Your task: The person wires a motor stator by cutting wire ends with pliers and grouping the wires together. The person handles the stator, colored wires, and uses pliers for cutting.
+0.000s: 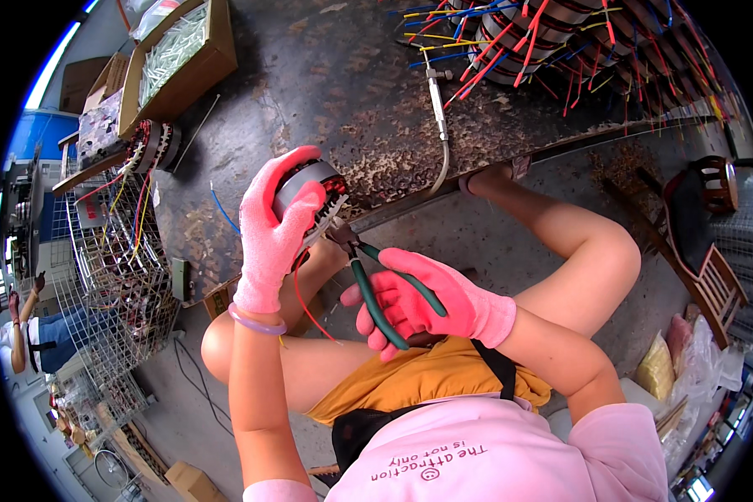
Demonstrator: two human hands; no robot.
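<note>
My left hand, in a pink glove, grips a motor stator near the table edge. The stator is a grey metal ring with red windings and a toothed, pale rim. From its side hang a red wire and a blue wire. In the pink-gloved right hand is a pair of pliers with green handles. Its handles are spread, with some fingers loosely between or behind them. The metal jaws lie at the stator's lower rim; whether they bite on anything is too small to tell.
The worn dark table bears a metal nozzle on a hose. Many stators with coloured wires are stacked far right. A box of clear tubes and another stator are left, beside a wire rack. A wooden chair stands right.
</note>
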